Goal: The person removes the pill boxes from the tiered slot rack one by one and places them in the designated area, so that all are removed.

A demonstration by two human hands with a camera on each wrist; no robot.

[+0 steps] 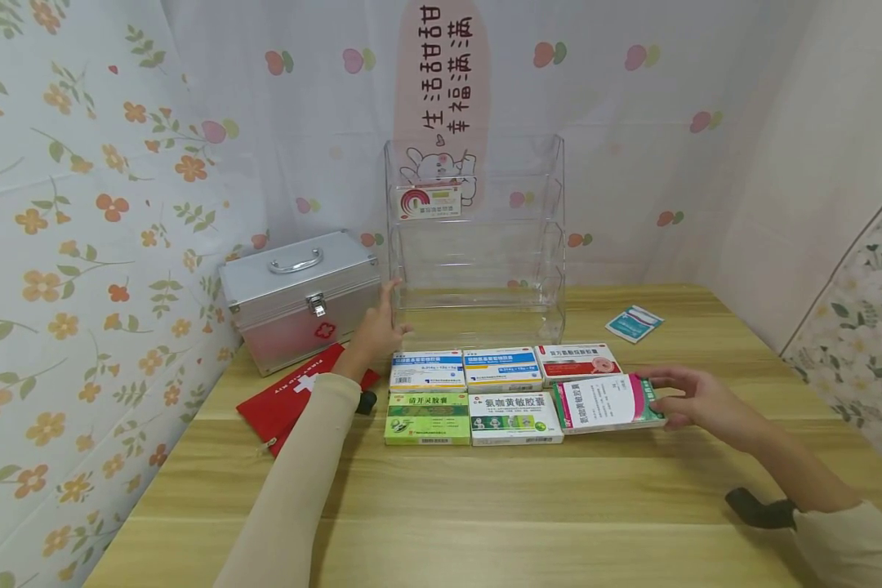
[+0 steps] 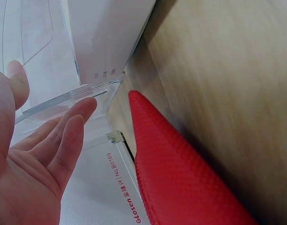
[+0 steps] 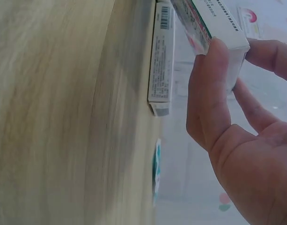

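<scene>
My right hand (image 1: 706, 404) grips the right end of a green, white and pink medicine box (image 1: 599, 402). Its near edge looks raised from the table, and in the right wrist view thumb and fingers pinch the box end (image 3: 227, 28). My left hand (image 1: 377, 331) is at the lower left side of a clear tiered rack (image 1: 478, 318); up close, its fingers (image 2: 70, 140) are fairly straight beside the rack's edge. A white and red box (image 1: 429, 202) stands in an upper tier. Blue-white boxes (image 1: 426, 371), a red-white box (image 1: 576, 359), a green box (image 1: 428, 419) and a white-green box (image 1: 516, 419) lie in two rows.
A silver first aid case (image 1: 301, 298) with a handle stands left of the rack. In front of it lies a red first aid pouch (image 1: 279, 400), under my left forearm. A small teal and white packet (image 1: 634, 323) is at the back right. Patterned curtains (image 1: 81, 204) surround the table.
</scene>
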